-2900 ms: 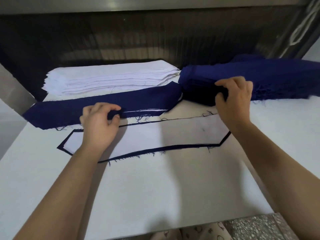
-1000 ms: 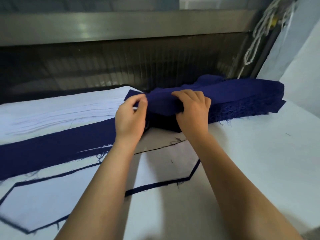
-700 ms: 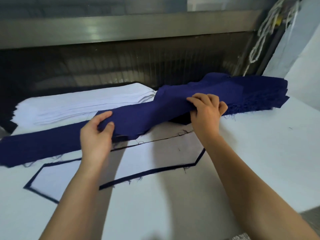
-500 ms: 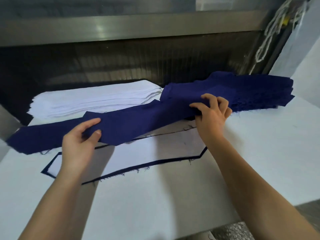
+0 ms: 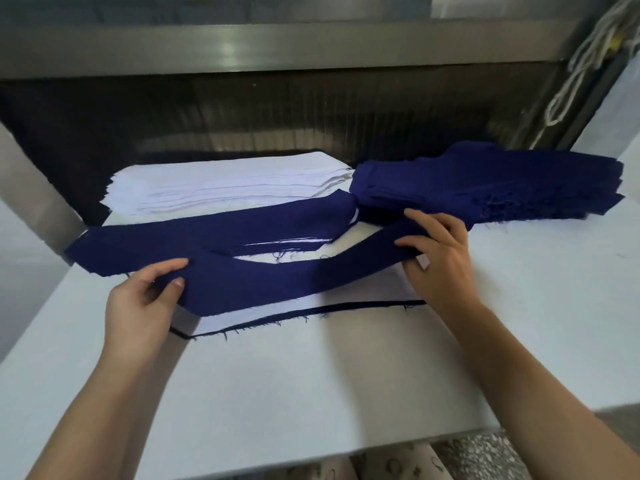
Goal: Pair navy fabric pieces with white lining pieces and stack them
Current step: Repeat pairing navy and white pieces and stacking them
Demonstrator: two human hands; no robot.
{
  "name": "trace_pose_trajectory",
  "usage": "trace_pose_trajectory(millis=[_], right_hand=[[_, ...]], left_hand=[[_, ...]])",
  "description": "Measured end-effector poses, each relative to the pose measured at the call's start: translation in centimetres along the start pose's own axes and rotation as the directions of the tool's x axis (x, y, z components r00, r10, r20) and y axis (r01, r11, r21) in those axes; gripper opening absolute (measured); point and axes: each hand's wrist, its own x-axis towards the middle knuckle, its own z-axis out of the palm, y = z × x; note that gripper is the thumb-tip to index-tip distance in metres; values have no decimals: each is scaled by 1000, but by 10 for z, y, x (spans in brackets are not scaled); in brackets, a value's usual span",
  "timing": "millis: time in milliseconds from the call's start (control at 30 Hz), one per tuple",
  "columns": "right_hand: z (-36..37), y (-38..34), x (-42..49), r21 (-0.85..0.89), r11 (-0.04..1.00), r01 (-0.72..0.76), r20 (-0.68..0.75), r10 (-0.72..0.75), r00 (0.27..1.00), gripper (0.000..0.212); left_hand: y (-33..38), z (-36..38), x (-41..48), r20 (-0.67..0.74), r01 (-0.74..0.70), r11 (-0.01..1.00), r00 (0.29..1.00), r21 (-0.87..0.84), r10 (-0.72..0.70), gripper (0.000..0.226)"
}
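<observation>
A long navy fabric piece [image 5: 277, 282] hangs between both hands just above the table. My left hand [image 5: 142, 303] pinches its left end between thumb and fingers. My right hand [image 5: 440, 251] grips its right end. Under it lies a white lining piece on navy fabric [image 5: 294, 308], with a dark edge showing along the front. Behind lies another navy strip [image 5: 214, 230]. A pile of navy pieces [image 5: 502, 185] sits at the back right and a pile of white lining pieces [image 5: 225, 185] at the back left.
The white table [image 5: 311, 393] extends toward me, its front edge near the bottom. A dark machine opening under a metal bar [image 5: 277, 50] closes off the back. A metal post [image 5: 31, 188] stands at the left. White cords [image 5: 581, 60] hang at the upper right.
Both hands pulled one navy piece off the right pile and brought it toward me and down, over the white lining piece. The left hand moved left along the strip to its end.
</observation>
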Motion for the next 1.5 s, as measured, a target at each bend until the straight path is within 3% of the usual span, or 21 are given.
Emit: trace_pose_trajectory(millis=[100,233,367,567,700,800,900,1133,1500], right_hand=[[-2,-1,-5,42,999,-16,70,13,997,29],[-4,-1,-13,68,997,-48,103,40,994,31],[-1,0,-15,154,971,-185,85,174,981,38],[-4,4,-17,420,797,-434,54,455,889,30],[-2,15,-15,353,726,-590,61,611,789,21],[-1,21,-15,247,780,-575,114,566,816,36],[-3,19,-15,262,798,-542,131,527,839,43],[-5,16,-16,329,780,-532,96,532,841,47],[-3,21,-17,270,757,-595,169,571,803,44]], left_hand=[[-9,-4,-3,-38,37,999,999,-1,-37,31],[-14,-5,-10,-73,28,991,997,129,-19,23],[-10,0,-19,-84,7,970,996,245,14,22],[-12,0,-18,-74,-17,951,996,308,42,28],[-13,0,-17,-66,-38,941,996,337,64,31],[-15,-1,-16,-76,-32,943,995,331,61,32],[-16,-2,-16,-91,-29,947,994,321,61,33],[-19,-2,-14,-99,-37,948,992,316,72,34],[-19,-4,-12,-106,3,936,994,352,37,36]])
